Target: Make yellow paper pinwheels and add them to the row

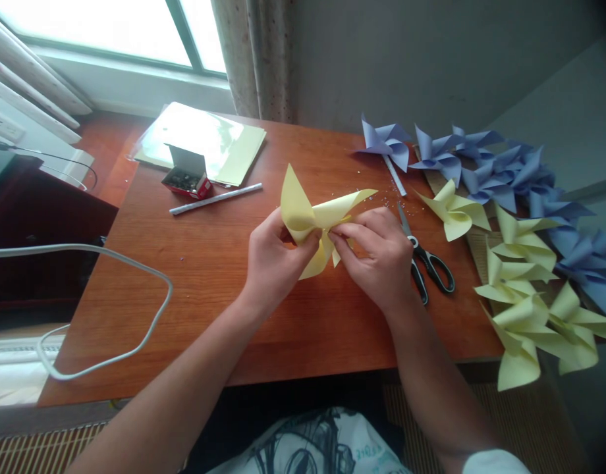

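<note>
A yellow paper pinwheel (298, 204) is held up over the middle of the table, its blades curled in toward the centre. My left hand (278, 253) grips it from the left, thumb pressed near the centre. From the right, my right hand (375, 250) pinches at the centre with thumb and forefinger; anything small between those fingertips is hidden. Black-handled scissors (426, 263) lie just right of my right hand. To the left are a rolled paper stick (217, 199) and a small open red box (187, 181) of small dark pieces, perhaps pins.
Yellow pinwheels (523, 329) and blue pinwheels (495, 174) crowd the table's right side. One blue pinwheel on a stick (386, 145) lies at the back. Paper sheets (244, 155) are stacked back left. A white cable (167, 289) loops over the left edge.
</note>
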